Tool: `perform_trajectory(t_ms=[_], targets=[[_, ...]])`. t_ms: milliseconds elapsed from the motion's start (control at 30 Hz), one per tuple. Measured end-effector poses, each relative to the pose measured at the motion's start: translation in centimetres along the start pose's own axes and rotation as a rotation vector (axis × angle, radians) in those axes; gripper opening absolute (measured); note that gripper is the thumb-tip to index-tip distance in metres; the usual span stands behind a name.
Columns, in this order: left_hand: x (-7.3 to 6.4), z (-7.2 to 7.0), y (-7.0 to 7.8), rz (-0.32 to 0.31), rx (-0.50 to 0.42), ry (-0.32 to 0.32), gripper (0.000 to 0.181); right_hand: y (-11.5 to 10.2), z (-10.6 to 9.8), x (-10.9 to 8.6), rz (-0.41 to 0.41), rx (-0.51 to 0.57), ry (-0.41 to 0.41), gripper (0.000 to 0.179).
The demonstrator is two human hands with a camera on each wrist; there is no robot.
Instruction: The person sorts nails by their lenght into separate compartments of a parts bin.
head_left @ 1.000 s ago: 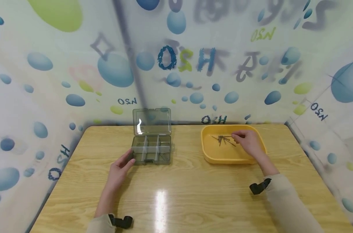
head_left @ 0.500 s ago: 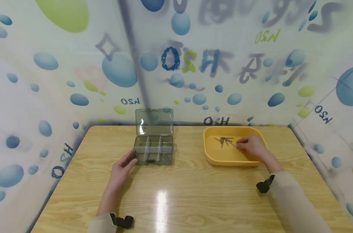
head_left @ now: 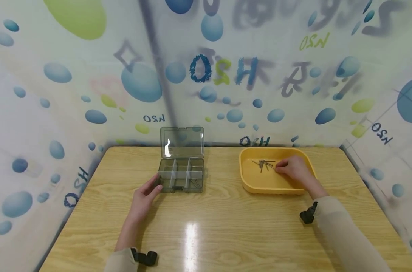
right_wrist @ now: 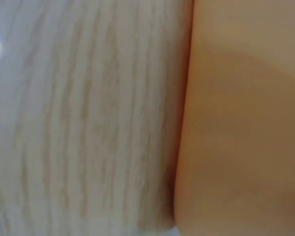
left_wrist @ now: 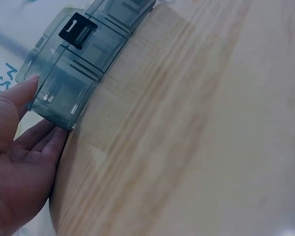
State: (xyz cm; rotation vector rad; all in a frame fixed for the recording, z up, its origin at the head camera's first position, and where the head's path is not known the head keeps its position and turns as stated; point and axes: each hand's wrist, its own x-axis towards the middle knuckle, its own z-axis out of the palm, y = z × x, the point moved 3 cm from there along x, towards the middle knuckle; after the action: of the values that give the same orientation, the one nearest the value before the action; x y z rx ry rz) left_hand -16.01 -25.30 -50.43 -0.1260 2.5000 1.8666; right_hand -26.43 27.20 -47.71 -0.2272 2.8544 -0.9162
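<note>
My left hand (head_left: 143, 200) holds the left end of a grey see-through compartment box (head_left: 181, 185), its thumb (left_wrist: 24, 92) at the front corner and the other fingers along the side and near the base. The lid (head_left: 182, 142) stands raised at the back. Several thin metal nails (head_left: 195, 184) lie in the front right compartment. Over in the yellow tray (head_left: 275, 189), my right hand (head_left: 296, 169) pinches the end of a nail (head_left: 270, 166) with thumb and forefinger. Beside it lies a small loose heap of nails (head_left: 261, 164). The right wrist view misses the fingers.
Both containers stand on a wood-grain table (head_left: 219, 223), the box left of centre and the tray to the right. A patterned wall covering (head_left: 219, 98) rises directly behind the table's back edge and along its sides.
The right hand has left a nail at the back of the heap and shifted toward another lying nearer the front. The left hand stays at the box. The head view has drifted slightly.
</note>
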Motion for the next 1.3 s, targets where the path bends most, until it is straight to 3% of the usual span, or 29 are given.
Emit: perform_trajectory(t_ms=[567, 833, 1067, 1300], targets=[[-0.2, -0.1, -0.1, 0.003, -0.004, 0.020, 0.057, -0.4, 0.7, 0.6, -0.068, -0.087, -0.026, 0.011], [0.0, 0.1, -0.1, 0.001, -0.001, 0.009, 0.057, -0.4, 0.6, 0.6, -0.132, -0.133, -0.083, 0.013], [0.0, 0.1, 0.1, 0.009, -0.020, -0.004, 0.055, -0.7, 0.3, 0.0, -0.125, -0.076, -0.096, 0.013], [0.1, 0.1, 0.1, -0.001, 0.019, 0.002, 0.055, -0.8, -0.6, -0.3, -0.141, 0.029, -0.037, 0.014]])
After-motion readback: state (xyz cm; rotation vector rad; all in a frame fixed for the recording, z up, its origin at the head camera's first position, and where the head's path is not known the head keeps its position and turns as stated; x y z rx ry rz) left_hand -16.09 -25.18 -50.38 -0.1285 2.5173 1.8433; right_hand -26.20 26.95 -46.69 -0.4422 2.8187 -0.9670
